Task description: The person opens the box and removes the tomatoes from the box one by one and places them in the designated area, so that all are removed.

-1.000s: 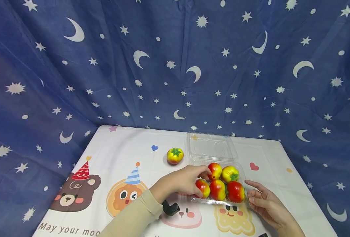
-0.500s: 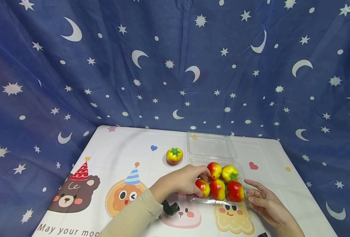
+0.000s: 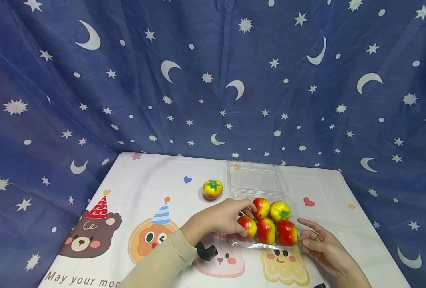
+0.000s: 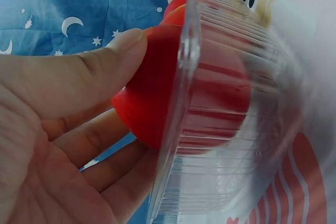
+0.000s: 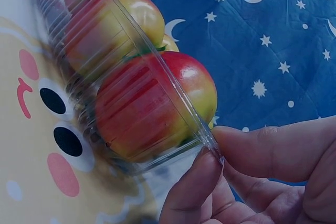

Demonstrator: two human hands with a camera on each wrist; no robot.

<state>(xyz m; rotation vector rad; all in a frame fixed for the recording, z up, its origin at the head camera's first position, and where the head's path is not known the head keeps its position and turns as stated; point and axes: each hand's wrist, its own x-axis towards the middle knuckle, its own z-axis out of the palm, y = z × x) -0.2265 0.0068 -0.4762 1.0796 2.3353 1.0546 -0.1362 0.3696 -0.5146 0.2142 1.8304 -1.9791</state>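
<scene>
A clear plastic clamshell box (image 3: 256, 246) lies open on the table, its lid (image 3: 257, 179) folded back. Several red-and-yellow tomatoes (image 3: 287, 233) sit in its base. My left hand (image 3: 224, 218) holds the front-left tomato (image 3: 249, 227) between thumb and fingers; in the left wrist view this red tomato (image 4: 149, 85) is partly behind the ribbed wall. At the opposite end, my right hand (image 3: 324, 249) pinches the box's rim, and the right wrist view shows thumb and index finger on the corner (image 5: 210, 142) beside a tomato (image 5: 157, 106).
One more tomato (image 3: 212, 189), green leaves up, rests on the white printed tablecloth (image 3: 162, 172) left of the lid. A blue curtain (image 3: 198, 80) with moons and stars hangs behind the table. A black strap piece (image 3: 206, 252) shows by the left wrist.
The front-left tomato and the one beside it have shifted slightly to the right, with the left hand still on the first. The right hand stays at the rim.
</scene>
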